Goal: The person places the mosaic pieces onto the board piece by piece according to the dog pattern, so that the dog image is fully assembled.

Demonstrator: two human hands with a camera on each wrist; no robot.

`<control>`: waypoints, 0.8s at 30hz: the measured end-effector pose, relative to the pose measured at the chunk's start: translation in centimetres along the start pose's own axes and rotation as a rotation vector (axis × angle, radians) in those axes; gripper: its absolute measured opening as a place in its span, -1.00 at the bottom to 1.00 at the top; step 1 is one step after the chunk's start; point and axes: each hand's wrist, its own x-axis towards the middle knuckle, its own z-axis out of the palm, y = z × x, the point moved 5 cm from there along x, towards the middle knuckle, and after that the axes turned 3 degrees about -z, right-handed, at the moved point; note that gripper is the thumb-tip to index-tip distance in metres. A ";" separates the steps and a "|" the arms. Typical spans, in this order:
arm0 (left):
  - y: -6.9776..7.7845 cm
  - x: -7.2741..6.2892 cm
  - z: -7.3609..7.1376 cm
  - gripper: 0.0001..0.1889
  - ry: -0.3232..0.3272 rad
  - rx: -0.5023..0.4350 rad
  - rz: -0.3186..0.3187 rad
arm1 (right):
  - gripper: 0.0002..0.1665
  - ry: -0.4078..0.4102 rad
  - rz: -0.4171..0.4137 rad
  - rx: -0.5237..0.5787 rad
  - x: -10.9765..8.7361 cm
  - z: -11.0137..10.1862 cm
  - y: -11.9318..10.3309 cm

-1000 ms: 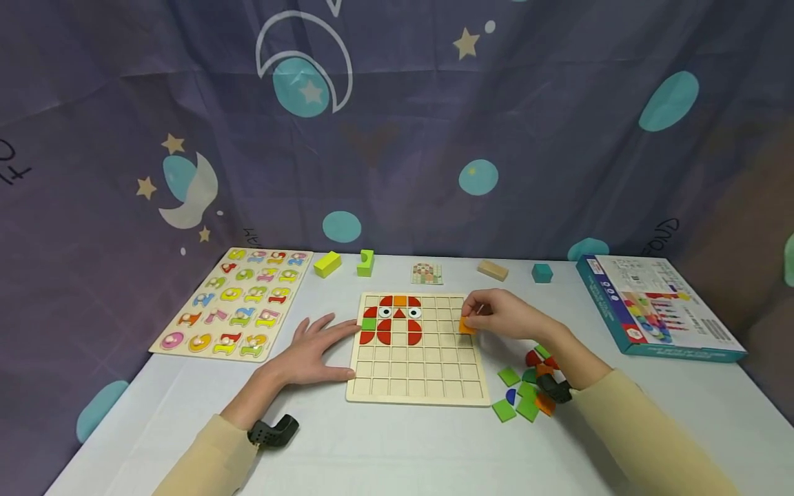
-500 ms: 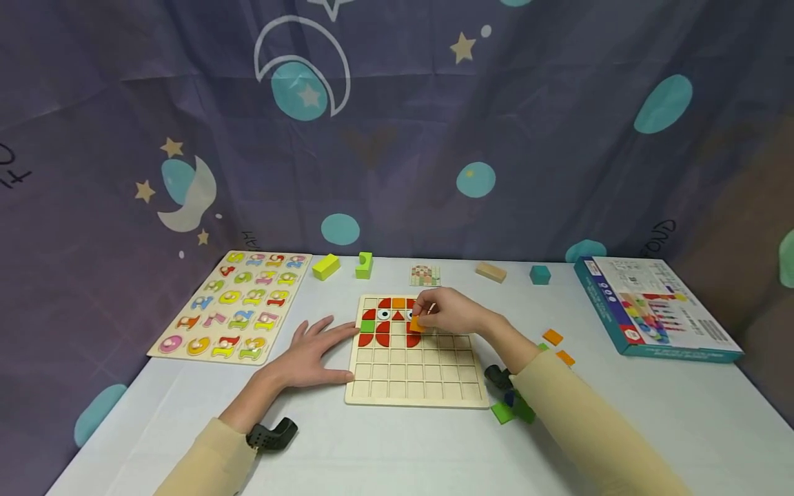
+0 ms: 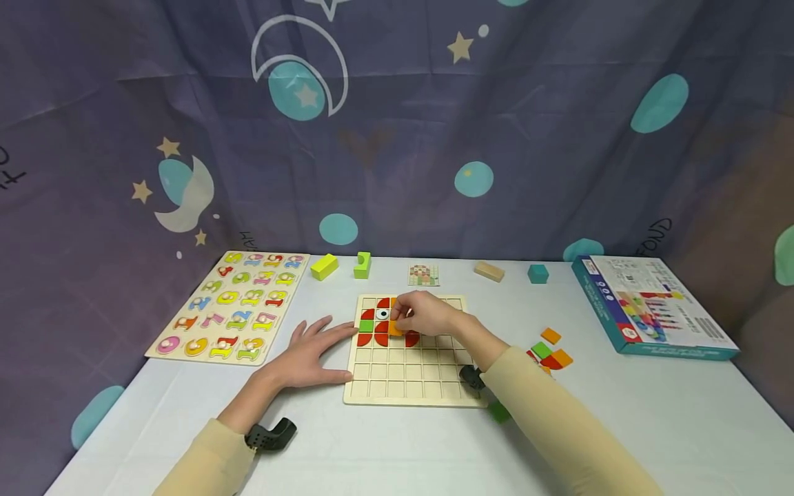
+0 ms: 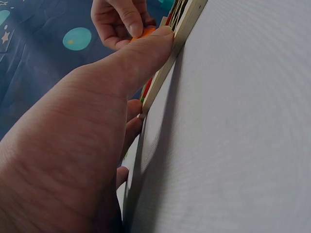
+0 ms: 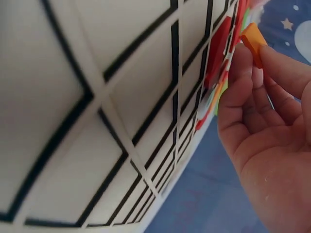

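Observation:
My right hand (image 3: 424, 315) pinches an orange square tile (image 3: 395, 329) between thumb and fingertips, low over the upper left of a wooden grid board (image 3: 415, 390). In the right wrist view the same tile (image 5: 254, 42) is tilted, close to the red pieces. Beside it sit several red rounded pieces (image 3: 381, 339), a green square (image 3: 367, 326) and a white eye tile (image 3: 382, 314) in the grid; my right hand hides others. My left hand (image 3: 318, 355) rests with spread fingers, index and thumb tips at the board's left edge.
Loose green, red and orange tiles (image 3: 549, 351) lie right of the board, partly behind my right sleeve. A number puzzle (image 3: 203, 275) lies left. Along the back are yellow-green blocks (image 3: 324, 266), a picture card (image 3: 424, 275), a wooden block (image 3: 489, 271), a teal cube (image 3: 537, 274) and a box (image 3: 657, 306).
My right hand has carried the orange tile leftward from the board's right edge to the red pieces. The left hand has stayed at the board's left edge.

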 end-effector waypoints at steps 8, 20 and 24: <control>-0.1 0.0 0.1 -0.10 0.002 0.004 0.002 | -0.96 -0.044 0.006 -0.074 0.0 0.8 -0.3; -0.1 0.0 0.0 -0.09 0.002 0.005 -0.005 | -0.96 -0.081 0.011 -0.124 0.0 0.7 -0.4; -0.1 0.0 0.0 -0.09 0.003 0.005 -0.003 | -0.95 -0.083 0.005 -0.150 0.0 0.9 -0.5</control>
